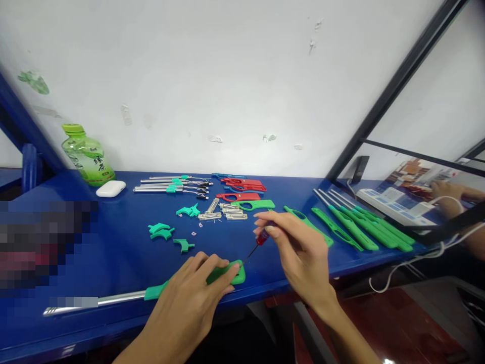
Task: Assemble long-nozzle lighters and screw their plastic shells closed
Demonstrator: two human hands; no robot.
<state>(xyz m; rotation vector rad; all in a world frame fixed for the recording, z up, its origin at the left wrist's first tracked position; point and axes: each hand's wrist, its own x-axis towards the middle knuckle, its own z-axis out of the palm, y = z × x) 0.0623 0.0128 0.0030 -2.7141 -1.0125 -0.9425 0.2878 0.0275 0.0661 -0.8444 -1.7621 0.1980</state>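
Near the front edge of the blue table, my left hand grips a green lighter whose long metal tube points left. My right hand pinches the red handle of a small screwdriver. The screwdriver's tip meets the lighter's rounded green end, beside my left fingertips. Behind my hands lie loose green triggers, clear-and-metal inner parts, a green casing half and red casing halves.
Metal tubes with wires lie at the back, right of a white case and a green bottle. Green lighters lie at the right. Past the black frame are a power strip and another person's hand.
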